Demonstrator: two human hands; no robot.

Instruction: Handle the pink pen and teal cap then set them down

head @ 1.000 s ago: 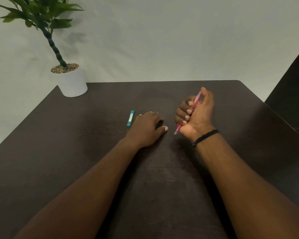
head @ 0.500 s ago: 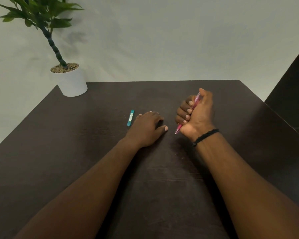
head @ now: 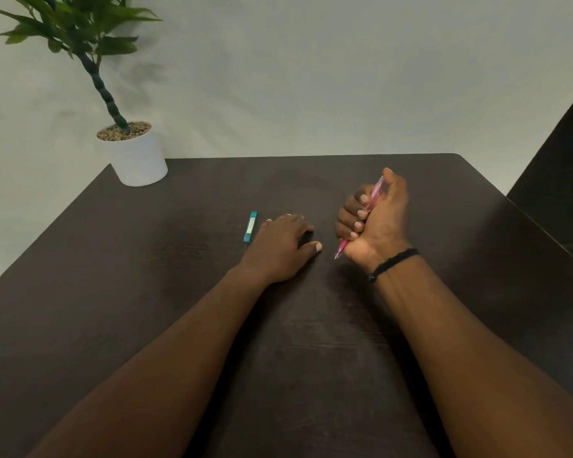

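The pink pen (head: 373, 202) is a slim translucent barrel gripped in the fist of the right hand (head: 374, 223), tilted with its tip pointing down toward the dark table (head: 179, 292) and its top end by the thumb. The teal cap (head: 250, 227) lies flat on that table, lengthwise away from the viewer, just left of the left hand (head: 278, 249)
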